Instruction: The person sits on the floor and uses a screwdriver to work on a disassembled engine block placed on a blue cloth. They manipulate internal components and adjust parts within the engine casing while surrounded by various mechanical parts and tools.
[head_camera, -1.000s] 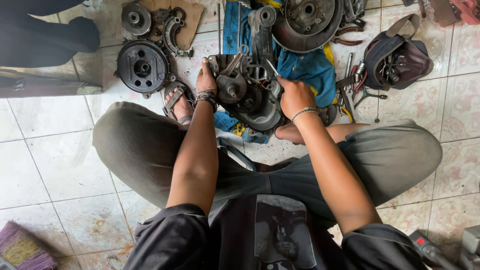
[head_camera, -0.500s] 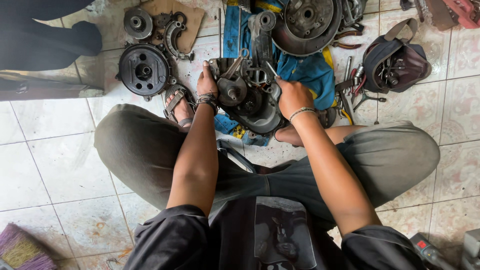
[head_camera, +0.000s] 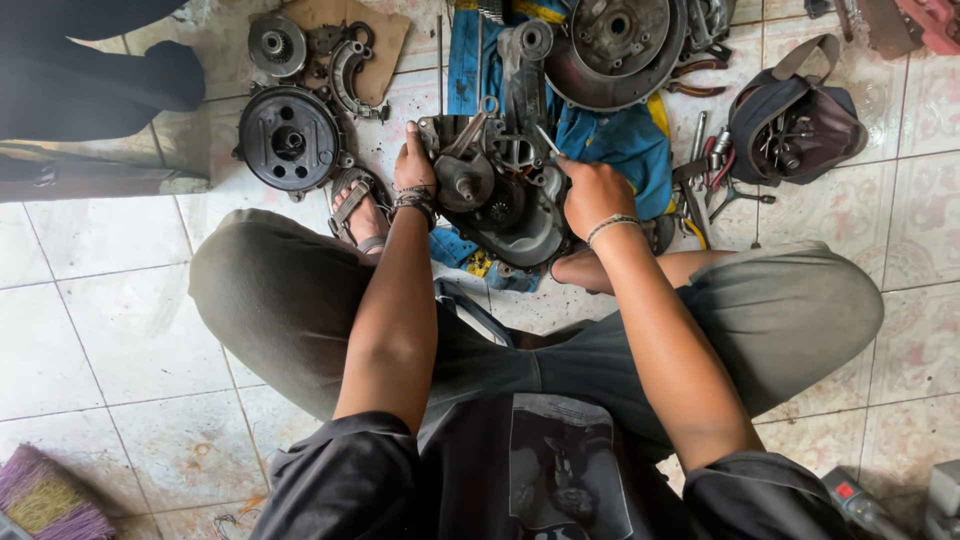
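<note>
Both hands meet the grey engine casing (head_camera: 500, 190): left hand (head_camera: 414, 165) flat against it, right hand (head_camera: 592, 195) grip closed around a thin tool (head_camera: 548, 140).

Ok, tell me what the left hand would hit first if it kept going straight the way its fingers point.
The left hand points away from the body along the engine casing's left edge; ahead lies bare tile, then probably the cardboard sheet, though depth is unclear.
</note>
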